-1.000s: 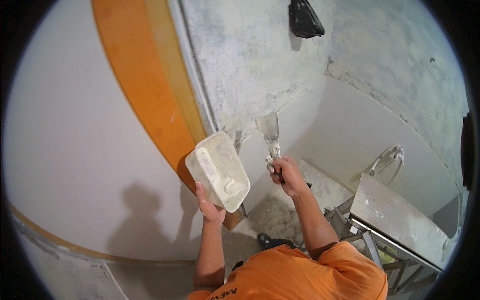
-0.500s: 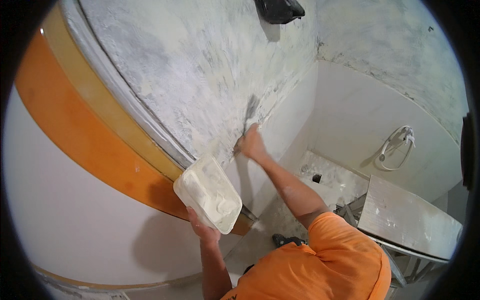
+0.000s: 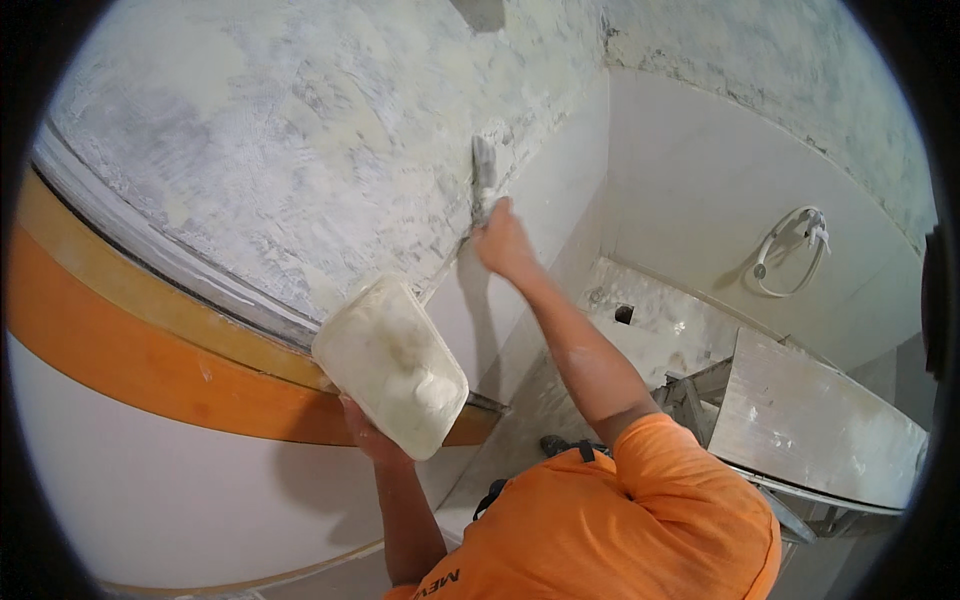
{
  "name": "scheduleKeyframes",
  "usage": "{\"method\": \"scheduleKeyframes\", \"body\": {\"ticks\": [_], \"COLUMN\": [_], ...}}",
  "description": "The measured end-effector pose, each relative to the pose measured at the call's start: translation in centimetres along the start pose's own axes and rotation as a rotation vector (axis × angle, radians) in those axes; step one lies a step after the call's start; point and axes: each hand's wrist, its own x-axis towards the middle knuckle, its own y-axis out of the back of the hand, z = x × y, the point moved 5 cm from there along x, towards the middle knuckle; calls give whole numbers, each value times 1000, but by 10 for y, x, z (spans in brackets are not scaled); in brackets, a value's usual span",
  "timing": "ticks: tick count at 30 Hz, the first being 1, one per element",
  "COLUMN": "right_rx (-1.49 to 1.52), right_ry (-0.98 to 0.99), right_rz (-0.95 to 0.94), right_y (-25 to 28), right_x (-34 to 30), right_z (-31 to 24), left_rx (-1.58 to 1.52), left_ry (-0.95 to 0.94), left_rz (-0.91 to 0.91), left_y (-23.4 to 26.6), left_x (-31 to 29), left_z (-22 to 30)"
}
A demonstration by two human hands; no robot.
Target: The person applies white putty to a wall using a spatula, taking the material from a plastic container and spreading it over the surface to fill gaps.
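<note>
In my left hand is a white plastic tub, gripped at its near lower side with the fingers partly hidden behind it. White filler is smeared inside and lumped towards its near end. My right hand is closed round a putty knife, whose handle is mostly covered by the fingers. The knife's grey blade points up and lies against the patchy plastered wall, close to the top edge of the smooth white panel.
An orange and yellow curved band runs along the left. A hand shower hangs on the right wall. Below it stands a platform with a white-stained board. The dusty floor has a dark drain hole.
My right hand has moved the putty knife up along the wall. The tub has shifted slightly left and tilted in my left hand. The view has also shifted.
</note>
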Motion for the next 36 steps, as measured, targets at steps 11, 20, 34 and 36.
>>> {"method": "scheduleKeyframes", "body": {"ticks": [11,20,34,36], "right_rx": [-159,-101,-41,-107], "right_ry": [47,-46,-51,0], "right_rz": [-107,-181,-63,-101], "right_y": [-9,-80,-6,-18], "right_x": [-74,-60,-19,-24], "right_z": [100,75,100,106], "left_rx": [-463,-111,4,74], "left_ry": [17,-37,22,29], "left_rz": [-113,-29,198,328], "left_y": [72,83,56,58], "left_x": [41,18,-15,-21], "left_z": [-96,-81,-48,-48]}}
